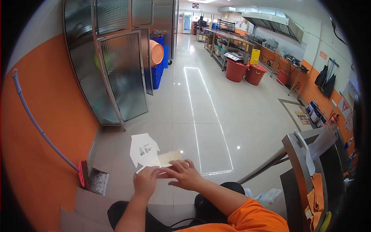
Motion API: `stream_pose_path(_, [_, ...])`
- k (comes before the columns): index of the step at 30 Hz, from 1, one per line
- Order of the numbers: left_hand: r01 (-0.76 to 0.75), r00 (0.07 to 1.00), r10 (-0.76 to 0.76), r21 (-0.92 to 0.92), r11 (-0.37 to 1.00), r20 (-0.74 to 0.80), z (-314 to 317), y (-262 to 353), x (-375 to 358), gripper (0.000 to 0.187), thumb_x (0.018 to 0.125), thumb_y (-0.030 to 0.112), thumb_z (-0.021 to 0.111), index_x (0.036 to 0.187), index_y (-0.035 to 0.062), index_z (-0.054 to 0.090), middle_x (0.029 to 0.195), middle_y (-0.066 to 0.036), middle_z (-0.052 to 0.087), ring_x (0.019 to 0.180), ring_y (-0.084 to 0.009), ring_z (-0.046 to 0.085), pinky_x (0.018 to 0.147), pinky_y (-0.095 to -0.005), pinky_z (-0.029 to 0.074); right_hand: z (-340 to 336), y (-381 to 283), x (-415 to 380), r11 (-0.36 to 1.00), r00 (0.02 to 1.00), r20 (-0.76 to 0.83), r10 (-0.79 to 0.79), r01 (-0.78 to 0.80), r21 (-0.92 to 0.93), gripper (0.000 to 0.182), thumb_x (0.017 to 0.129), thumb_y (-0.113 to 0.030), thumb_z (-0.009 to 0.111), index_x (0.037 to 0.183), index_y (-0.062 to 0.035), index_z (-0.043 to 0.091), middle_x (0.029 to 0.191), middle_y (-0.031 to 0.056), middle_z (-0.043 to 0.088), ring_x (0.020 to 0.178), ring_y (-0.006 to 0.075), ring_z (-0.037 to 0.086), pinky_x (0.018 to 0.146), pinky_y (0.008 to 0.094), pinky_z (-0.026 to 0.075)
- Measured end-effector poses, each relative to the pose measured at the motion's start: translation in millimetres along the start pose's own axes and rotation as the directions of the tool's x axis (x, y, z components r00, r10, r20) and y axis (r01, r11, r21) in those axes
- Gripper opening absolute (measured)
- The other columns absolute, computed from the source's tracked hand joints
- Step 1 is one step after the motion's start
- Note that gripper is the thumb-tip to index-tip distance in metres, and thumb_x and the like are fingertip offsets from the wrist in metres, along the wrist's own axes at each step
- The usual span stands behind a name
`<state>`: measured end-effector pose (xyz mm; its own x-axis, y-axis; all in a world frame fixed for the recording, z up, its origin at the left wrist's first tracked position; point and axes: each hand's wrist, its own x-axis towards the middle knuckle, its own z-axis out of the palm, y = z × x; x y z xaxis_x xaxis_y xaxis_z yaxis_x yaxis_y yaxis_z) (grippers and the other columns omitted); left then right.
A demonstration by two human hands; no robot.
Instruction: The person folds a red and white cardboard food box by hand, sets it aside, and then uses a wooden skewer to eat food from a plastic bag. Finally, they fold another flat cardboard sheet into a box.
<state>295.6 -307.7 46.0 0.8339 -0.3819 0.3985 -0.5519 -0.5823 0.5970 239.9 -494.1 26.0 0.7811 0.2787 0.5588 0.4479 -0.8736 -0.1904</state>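
A white cardboard piece (143,150) with dark printing is held up in front of the person's lap, its wide printed flap pointing away to the upper left. A cream-coloured flap (169,157) stands out at its right. My left hand (146,181) pinches the near edge of the cardboard between thumb and fingers. On the right side, my right hand (184,175) has its fingers bent over the cream flap and the near edge. The part of the cardboard between the two hands is largely hidden by the fingers.
Glass-panelled doors (123,73) stand at the left, near a broom (83,176). Red bins (235,70) and a long metal table (232,36) are farther off. At the right, a metal counter edge (299,154) carries an orange cloth (316,197). A plastic bag (268,196) lies below.
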Motion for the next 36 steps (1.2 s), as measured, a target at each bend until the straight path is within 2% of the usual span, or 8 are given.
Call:
stream_pose_path(4, [-0.052,0.996,0.047,0.059,0.997,0.082,-3.9,-2.4,-2.2,0.019,0.083,0.017,0.063,0.101,0.0114,0.066,0.097,-0.007,0.065,0.093,-0.0249,0.06,0.095,-0.0493,0.033,18.4,11.9,-5.8,0.967,0.99,-0.056,-0.127,0.111,-0.229,0.063,0.073,-0.023,0.071,0.132,-0.0278,0.048,0.114,0.0065,0.043,0.11,0.0227,0.042,0.093,0.0459,0.034])
stream_pose_path(7, [-0.219,0.935,0.284,0.286,0.933,-0.214,-2.8,2.6,-4.6,0.034,0.082,0.014,0.064,0.114,0.0093,0.057,0.112,-0.009,0.055,0.106,-0.0273,0.052,0.099,-0.0515,0.027,11.0,15.5,-0.6,0.976,0.987,-0.132,-0.097,0.068,-0.208,0.064,0.072,-0.022,0.072,0.131,-0.0267,0.049,0.113,0.0074,0.045,0.108,0.0247,0.043,0.092,0.044,0.037])
stream_pose_path(9, [-0.266,0.814,0.238,0.025,0.964,-0.53,2.1,-7.3,-6.5,0.045,0.081,0.012,0.063,0.122,0.0043,0.045,0.117,-0.011,0.046,0.109,-0.0303,0.045,0.101,-0.0495,0.026,0.6,14.5,4.1,0.989,0.985,-0.16,-0.064,0.041,-0.144,0.064,0.071,-0.021,0.073,0.13,-0.0258,0.049,0.113,0.0082,0.045,0.108,0.0262,0.044,0.091,0.0429,0.04])
stream_pose_path(11, [-0.273,0.783,0.242,0.032,0.961,-0.573,0.3,-11.2,-5.7,0.04,0.086,0.009,0.057,0.122,0.0004,0.041,0.111,-0.011,0.049,0.103,-0.0251,0.048,0.1,-0.0428,0.032,-8.3,13.2,7.7,0.998,0.978,-0.204,0.045,-0.055,-0.044,0.065,0.069,-0.018,0.076,0.128,-0.0232,0.051,0.116,0.0098,0.046,0.107,0.0293,0.047,0.086,0.0411,0.046])
stream_pose_path(14, [0.04,0.976,-0.168,-0.64,0.768,-0.14,2.6,-12.9,-5.0,0.024,0.095,0.009,0.047,0.118,0.0017,0.046,0.104,-0.01,0.052,0.1,-0.0171,0.052,0.09,-0.0291,0.042,-14.9,12.7,8.1,0.998,0.984,-0.171,0.06,-0.054,0.037,0.069,0.065,-0.014,0.079,0.128,-0.0217,0.05,0.119,0.0113,0.045,0.106,0.0318,0.048,0.087,0.0415,0.048])
stream_pose_path(27, [0.126,0.991,-0.133,-0.513,0.849,0.023,16.9,-8.0,-5.1,0.038,0.093,0.011,0.05,0.128,0.0049,0.037,0.134,-0.016,0.027,0.129,-0.0262,0.03,0.109,-0.0374,0.025,-8.1,8.9,-1.4,0.957,1.0,-0.028,0.011,-0.002,0.289,0.065,0.065,-0.014,0.08,0.125,-0.0223,0.055,0.115,0.0138,0.045,0.104,0.0336,0.047,0.091,0.0427,0.043])
stream_pose_path(33, [0.301,0.949,-0.273,-0.718,0.628,0.159,21.6,-28.8,-8.1,0.04,0.087,0.01,0.061,0.118,0.0022,0.038,0.118,-0.013,0.041,0.115,-0.0223,0.045,0.099,-0.0335,0.036,-4.5,0.2,-2.8,0.99,0.988,-0.114,-0.106,0.115,0.077,0.057,0.07,-0.011,0.074,0.123,-0.023,0.056,0.111,0.0103,0.045,0.105,0.0289,0.042,0.095,0.0444,0.038])
stream_pose_path(36, [0.201,0.963,-0.27,-0.649,0.734,-0.007,30.1,-27.8,-13.1,0.037,0.089,0.013,0.06,0.116,0.0042,0.036,0.106,-0.009,0.047,0.102,-0.0169,0.05,0.088,-0.0296,0.042,1.0,-3.0,-0.4,0.979,0.955,-0.217,-0.201,0.201,-0.021,0.052,0.072,-0.01,0.07,0.121,-0.0244,0.057,0.106,0.0067,0.044,0.102,0.0251,0.04,0.094,0.0432,0.036])
